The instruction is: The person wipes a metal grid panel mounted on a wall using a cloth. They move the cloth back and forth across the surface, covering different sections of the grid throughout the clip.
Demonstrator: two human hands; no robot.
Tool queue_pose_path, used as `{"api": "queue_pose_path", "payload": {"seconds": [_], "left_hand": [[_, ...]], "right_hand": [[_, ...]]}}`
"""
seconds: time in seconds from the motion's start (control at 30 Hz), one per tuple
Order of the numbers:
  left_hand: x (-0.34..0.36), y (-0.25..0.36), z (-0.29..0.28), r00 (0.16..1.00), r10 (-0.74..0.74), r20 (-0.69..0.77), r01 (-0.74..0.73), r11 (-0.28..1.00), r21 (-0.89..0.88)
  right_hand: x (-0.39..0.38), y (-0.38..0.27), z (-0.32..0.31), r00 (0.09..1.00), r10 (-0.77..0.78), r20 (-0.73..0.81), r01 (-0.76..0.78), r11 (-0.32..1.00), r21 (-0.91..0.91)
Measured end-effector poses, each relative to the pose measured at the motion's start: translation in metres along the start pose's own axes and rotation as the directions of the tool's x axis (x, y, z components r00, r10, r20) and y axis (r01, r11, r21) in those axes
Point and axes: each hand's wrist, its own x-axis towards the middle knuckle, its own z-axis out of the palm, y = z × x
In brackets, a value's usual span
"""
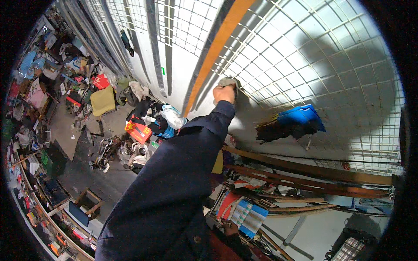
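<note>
My left arm, in a dark navy sleeve, stretches up and away to the white wall. At its end my left hand [224,94] is closed on a greyish cloth [227,81], pressed close to the white wire grid [261,56] beside an orange-brown upright strip [213,56]. Low in the view, in shadow, my right hand [230,227] appears curled near a blue, white and red striped piece [248,217]; what it holds, if anything, cannot be made out. Right of my left hand, a blue and black packet [296,122] hangs on the grid.
Brown wooden rails [305,169] run below the grid on the right. Heaped clutter covers the floor at left, with a yellow chair back [103,101], a red box [138,132], a white plastic bag [172,116] and a blue fan [30,65]. A wooden stool frame [89,202] stands nearer.
</note>
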Motion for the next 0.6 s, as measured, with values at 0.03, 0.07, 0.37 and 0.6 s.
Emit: {"api": "queue_pose_path", "payload": {"seconds": [0.03,0.07,0.37,0.6], "left_hand": [[0.004,-0.004,0.001,0.998,-0.06,0.022,0.064,0.972,-0.228],[0.004,-0.011,0.004,0.999,-0.027,-0.017,0.022,0.972,-0.233],[0.007,-0.04,0.001,0.971,-0.151,0.185,0.159,0.987,-0.025],[0.002,-0.004,-0.045,0.929,-0.05,0.367,0.004,0.992,0.127]], "right_hand": [[-0.003,0.001,-0.003,1.0,0.023,-0.013,-0.023,1.0,0.012],[-0.007,0.002,-0.002,0.998,0.014,-0.055,-0.013,1.0,0.028],[-0.016,0.063,0.026,0.998,0.013,0.057,-0.013,1.0,-0.009],[-0.004,-0.018,0.02,0.996,-0.08,-0.031,0.072,0.976,-0.207]]}}
